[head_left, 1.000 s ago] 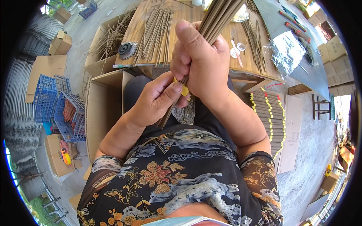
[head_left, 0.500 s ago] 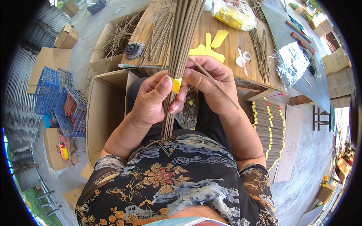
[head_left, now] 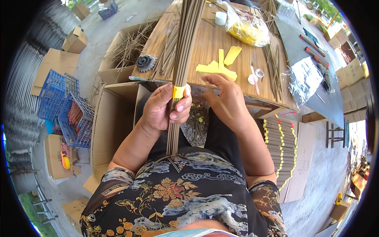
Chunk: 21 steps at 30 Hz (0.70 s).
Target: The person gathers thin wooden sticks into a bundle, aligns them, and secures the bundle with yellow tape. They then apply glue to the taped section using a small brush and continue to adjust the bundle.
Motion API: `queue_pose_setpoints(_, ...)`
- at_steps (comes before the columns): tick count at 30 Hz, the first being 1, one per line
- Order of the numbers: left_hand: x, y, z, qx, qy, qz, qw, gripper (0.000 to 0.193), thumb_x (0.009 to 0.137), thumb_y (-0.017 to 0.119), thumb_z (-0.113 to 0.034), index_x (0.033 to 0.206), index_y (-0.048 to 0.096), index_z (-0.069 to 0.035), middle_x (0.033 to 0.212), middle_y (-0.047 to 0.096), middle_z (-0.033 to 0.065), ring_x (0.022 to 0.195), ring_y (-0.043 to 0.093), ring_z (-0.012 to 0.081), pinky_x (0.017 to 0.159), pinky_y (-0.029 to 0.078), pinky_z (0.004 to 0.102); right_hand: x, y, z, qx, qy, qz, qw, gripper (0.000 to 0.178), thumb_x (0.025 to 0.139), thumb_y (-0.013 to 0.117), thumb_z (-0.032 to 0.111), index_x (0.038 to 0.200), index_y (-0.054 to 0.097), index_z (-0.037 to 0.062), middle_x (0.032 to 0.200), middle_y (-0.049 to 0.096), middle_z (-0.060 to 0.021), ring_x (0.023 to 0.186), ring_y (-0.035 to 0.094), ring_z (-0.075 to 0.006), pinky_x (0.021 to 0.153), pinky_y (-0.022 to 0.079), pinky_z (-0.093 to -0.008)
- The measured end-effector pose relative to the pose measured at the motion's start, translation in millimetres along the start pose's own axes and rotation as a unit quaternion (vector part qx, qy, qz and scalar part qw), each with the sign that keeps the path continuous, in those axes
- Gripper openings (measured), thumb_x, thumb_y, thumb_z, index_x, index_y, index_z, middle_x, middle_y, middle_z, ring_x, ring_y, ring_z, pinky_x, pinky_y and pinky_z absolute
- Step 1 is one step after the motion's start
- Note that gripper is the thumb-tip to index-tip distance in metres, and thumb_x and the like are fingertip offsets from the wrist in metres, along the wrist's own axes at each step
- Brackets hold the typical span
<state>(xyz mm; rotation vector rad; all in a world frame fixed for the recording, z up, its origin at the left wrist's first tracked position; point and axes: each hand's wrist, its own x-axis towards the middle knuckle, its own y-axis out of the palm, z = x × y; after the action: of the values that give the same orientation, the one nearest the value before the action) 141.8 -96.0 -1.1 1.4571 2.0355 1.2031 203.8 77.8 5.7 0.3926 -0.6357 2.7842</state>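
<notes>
Left hand [head_left: 156, 110] is clasping stick bundle [head_left: 185, 47] at yellow band [head_left: 179, 92]; right hand [head_left: 226, 98] is hovering apart, grip blurred, cannot tell.

Bright daylight, strongly bent edges.

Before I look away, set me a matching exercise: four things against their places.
1. bundle
2. yellow slips
3. toothed wheel
4. foil

A. wooden table's near left corner
B. grey table
C. left hand
D. wooden table, just beyond the right hand

Pairs: 1-C, 2-D, 3-A, 4-B
</notes>
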Motion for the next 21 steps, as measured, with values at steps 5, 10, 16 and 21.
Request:
queue_pose_setpoints(5,-1,0,-1,-0.064,-0.021,0.032,0.997,0.039,0.092,0.04,-0.036,0.097,0.045,0.002,0.067,0.047,0.0043,0.044,0.038,0.0061,0.038,0.029,0.0197,11,-5,16,0.245,0.01,0.032,0.969,0.04,0.08,0.059,0.013,0.115,0.048,-0.002,0.108,0.055,-0.0152,0.1,0.053,-0.023,0.085,0.043,-0.0307)
queue_pose_setpoints(10,0,2,8,-0.107,-0.066,0.039,0.991,0.04,0.09,0.043,-0.037,0.096,0.045,0.002,0.065,0.047,0.005,0.042,0.037,0.0068,0.037,0.029,0.0194,23,12,34,0.413,0.049,0.176,0.892,0.048,0.084,0.059,0.027,0.119,0.043,-0.0019,0.103,0.058,-0.0121,0.092,0.056,-0.0145,0.081,0.045,-0.0271)
queue_pose_setpoints(16,-3,1,12,-0.079,-0.042,-0.017,0.996,0.038,0.089,0.045,-0.04,0.098,0.046,-0.003,0.07,0.049,0.0057,0.045,0.041,0.0078,0.038,0.031,0.0194,26,32,29,0.315,0.015,0.091,0.945,0.023,0.09,0.047,0.023,0.081,0.05,0.0016,0.069,0.059,-0.005,0.064,0.056,-0.0091,0.059,0.046,-0.0212)
queue_pose_setpoints(21,-3,9,15,0.063,-0.005,-0.114,0.991,0.032,0.091,0.042,-0.039,0.098,0.048,-0.008,0.072,0.05,0.0069,0.047,0.045,0.0118,0.04,0.036,0.0213,26,31,32,0.258,0.049,0.048,0.964,0.022,0.088,0.048,0.021,0.083,0.05,0.0002,0.068,0.06,-0.0058,0.06,0.057,-0.0113,0.054,0.047,-0.0236)
